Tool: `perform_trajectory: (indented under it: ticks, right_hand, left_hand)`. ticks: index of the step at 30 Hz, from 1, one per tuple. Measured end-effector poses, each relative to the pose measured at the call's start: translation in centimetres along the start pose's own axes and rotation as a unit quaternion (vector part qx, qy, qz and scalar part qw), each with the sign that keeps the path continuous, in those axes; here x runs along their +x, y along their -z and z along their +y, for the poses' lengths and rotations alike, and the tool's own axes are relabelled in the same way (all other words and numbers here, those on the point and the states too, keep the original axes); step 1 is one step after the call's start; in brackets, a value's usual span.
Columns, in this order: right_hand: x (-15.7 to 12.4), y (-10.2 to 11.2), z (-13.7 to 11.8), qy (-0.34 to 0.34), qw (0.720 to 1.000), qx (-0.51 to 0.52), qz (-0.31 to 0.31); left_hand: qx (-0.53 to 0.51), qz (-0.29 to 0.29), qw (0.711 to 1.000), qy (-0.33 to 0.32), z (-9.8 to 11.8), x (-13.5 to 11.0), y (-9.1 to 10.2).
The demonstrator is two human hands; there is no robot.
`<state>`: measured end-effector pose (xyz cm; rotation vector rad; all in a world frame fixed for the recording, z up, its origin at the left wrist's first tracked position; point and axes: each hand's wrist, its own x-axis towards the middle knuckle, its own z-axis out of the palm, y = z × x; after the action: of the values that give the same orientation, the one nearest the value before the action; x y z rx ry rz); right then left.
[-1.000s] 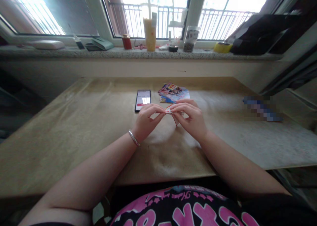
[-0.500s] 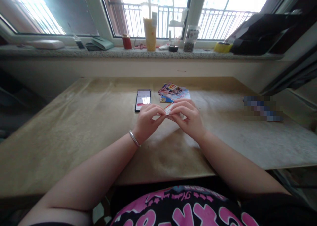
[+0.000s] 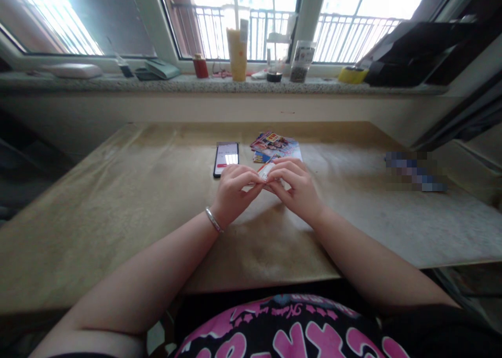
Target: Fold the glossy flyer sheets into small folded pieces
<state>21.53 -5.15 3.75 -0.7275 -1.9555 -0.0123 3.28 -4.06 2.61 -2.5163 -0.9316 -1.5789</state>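
Between my two hands is a small white paper piece [image 3: 265, 171] with an orange-red edge, mostly covered by the fingers. My left hand [image 3: 238, 191], below a silver bangle [image 3: 214, 220], pinches its near left part. From the other side my right hand [image 3: 297, 188] grips it, fingers curled over the top and thumb beneath. The fingertips of both hands meet at the paper. Just beyond them lies a fanned pile of colourful printed cards or booklets [image 3: 275, 144]. A phone [image 3: 226, 156] with a lit screen lies flat beyond my left hand.
A tan cloth covers the table [image 3: 129, 201]. At the right lies a blurred bluish object [image 3: 415, 172]. On the stone windowsill [image 3: 176, 86] stand a tall yellow cup [image 3: 237, 54], a red bottle [image 3: 200, 66], a clear container [image 3: 301, 65] and a yellow tape roll [image 3: 353, 75].
My fingers have shifted slightly on the paper, and the right hand sits a little further left. The pile and phone stay where they were.
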Motion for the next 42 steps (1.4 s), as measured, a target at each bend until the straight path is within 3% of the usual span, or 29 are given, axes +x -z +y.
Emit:
perform_trajectory:
  ticks: [18, 42]
  right_hand:
    - [0.0, -0.08, 0.32, 0.001, 0.999, -0.031, -0.011]
    - [-0.1, -0.16, 0.92, -0.024, 0.995, -0.062, -0.07]
  left_hand:
    - [0.054, 0.01, 0.998, 0.001, -0.01, -0.06, -0.21]
    - [0.084, -0.023, 0.996, -0.001, -0.48, -0.32, -0.42]
